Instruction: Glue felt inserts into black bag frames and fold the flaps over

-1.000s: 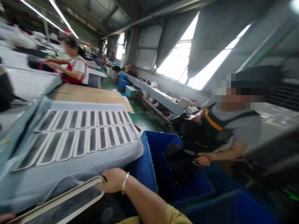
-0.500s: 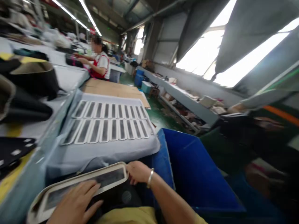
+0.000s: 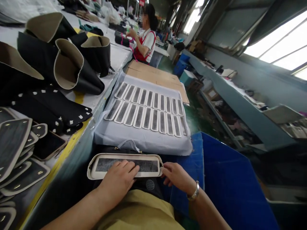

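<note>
On my lap lies a dark bag body (image 3: 88, 171) with a cream rim, its long oblong side facing up. A grey-centred panel with a cream border (image 3: 148, 166) sits inside that rim. My left hand (image 3: 121, 179) rests flat on the panel's middle, fingers stretched out. At the right end of the rim, my right hand (image 3: 178, 179) pinches the edge between thumb and fingers. Just beyond the bag, several matching grey-and-cream panels (image 3: 146, 116) lie in two rows on a cloth-covered board (image 3: 144, 140).
A blue bin (image 3: 230, 179) stands at my right. The white table (image 3: 115, 60) on the left bears black rolled bag pieces (image 3: 69, 64), black straps (image 3: 48, 108) and stacked grey flaps (image 3: 14, 147). A co-worker (image 3: 147, 38) works beyond the cardboard (image 3: 155, 73).
My view has swung left and down, so the scene sits further right. The bag now appears level rather than slanted. Both hands keep their places on it.
</note>
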The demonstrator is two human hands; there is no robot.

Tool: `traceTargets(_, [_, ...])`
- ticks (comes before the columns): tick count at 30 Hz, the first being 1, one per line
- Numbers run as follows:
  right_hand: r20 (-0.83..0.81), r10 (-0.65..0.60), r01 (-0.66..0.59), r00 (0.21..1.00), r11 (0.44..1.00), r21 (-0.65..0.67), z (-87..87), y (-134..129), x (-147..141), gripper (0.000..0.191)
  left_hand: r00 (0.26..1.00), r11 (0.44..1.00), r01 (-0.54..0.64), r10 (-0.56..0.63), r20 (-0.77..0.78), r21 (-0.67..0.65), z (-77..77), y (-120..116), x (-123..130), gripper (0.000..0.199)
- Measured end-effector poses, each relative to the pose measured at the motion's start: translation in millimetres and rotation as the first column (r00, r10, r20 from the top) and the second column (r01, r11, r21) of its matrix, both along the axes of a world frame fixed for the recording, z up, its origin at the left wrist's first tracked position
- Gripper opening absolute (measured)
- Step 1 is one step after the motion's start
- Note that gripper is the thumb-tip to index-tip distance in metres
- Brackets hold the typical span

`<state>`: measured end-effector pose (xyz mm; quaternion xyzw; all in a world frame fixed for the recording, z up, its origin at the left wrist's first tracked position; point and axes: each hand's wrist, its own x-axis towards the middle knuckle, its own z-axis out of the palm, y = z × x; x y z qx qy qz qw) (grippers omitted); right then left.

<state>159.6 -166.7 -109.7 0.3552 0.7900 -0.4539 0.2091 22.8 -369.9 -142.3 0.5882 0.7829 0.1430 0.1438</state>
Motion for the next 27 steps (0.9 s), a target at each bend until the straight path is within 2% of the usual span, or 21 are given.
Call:
traceTargets(3, [0.006,0.055,-0.055,0.998,0.997,0.046,-2.0,1,0,0.021,0.999,1.0,0.018,-0.019,-0.034,-0.018,1.6,1,2,0.026])
traceTargets(7, [0.034,0.065,-0.066,0.997,0.997,0.029,-4.1,-1,0,0.016,0.998,1.0,-0.01,0.01,-0.066,0.006,2.6,0,5,0.025])
traceTargets(10, [0.049,0.056,-0.057,0.997,0.998,0.014,-5.7,-3,0,0.014,0.998,0.999,-0.035,0.036,-0.057,0.015,3.5,-2,5,0.025])
traceTargets(14, [0.07,0.096,-0.1,0.993,0.993,0.061,-4.4,-4,-1,0.014,0.998,0.998,-0.06,0.061,-0.035,0.017,5.2,-1,4,0.025])
traceTargets(17, [0.093,0.156,-0.166,0.983,0.98,0.106,1.6,-1,-4,0.023,0.997,0.997,-0.075,0.074,0.016,0.03,5.0,-2,3,0.028])
traceTargets(20, [0.107,0.201,-0.219,0.974,0.956,0.197,7.7,2,-11,0.038,0.987,0.99,-0.068,0.049,0.152,0.125,6.5,-15,-5,0.047])
traceTargets(22, [0.123,0.236,-0.262,0.964,0.925,0.277,8.9,3,-16,0.037,0.966,0.954,-0.182,0.127,0.225,0.24,10.3,-33,-16,0.046])
traceTargets(24, [0.146,0.291,-0.324,0.946,0.878,0.351,6.8,2,-19,0.033,0.899,0.856,-0.425,0.36,0.25,0.294,15.2,-56,-29,0.031])
traceTargets(26, [0.164,0.341,-0.378,0.926,0.82,0.429,1.5,2,-19,0.032,0.76,0.72,-0.65,0.61,0.223,0.244,17.8,-79,-42,0.029])
traceTargets(27, [0.169,0.371,-0.406,0.913,0.792,0.457,-1.8,2,-18,0.034,0.701,0.678,-0.712,0.682,0.206,0.179,17.1,-89,-47,0.032])
